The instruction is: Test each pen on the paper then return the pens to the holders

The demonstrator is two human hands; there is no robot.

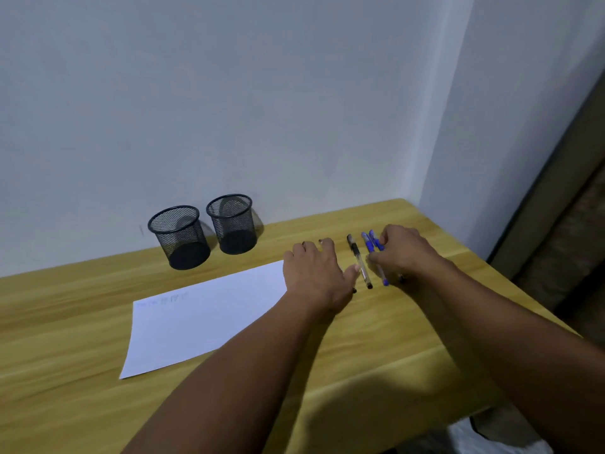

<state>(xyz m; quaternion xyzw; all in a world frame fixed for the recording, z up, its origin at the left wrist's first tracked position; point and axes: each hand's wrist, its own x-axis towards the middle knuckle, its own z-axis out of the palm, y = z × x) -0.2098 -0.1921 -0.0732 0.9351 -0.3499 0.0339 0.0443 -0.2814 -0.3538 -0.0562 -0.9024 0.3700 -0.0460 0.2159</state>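
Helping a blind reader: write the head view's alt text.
The left hand lies flat and the right hand curls round two blue pens, a black pen between them, on a table. Left are paper and two empty holders.

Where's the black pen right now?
Head view: the black pen lies on the table, right of the paper, in the gap between the left hand and right hand, blue pens beside it.

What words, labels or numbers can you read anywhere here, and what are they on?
None can be read.
Paper: faint blue marks near its far left corner, too blurred to read.
Black pen and blue pens: any barrel print too small to tell.
Mesh holders: no label shows.
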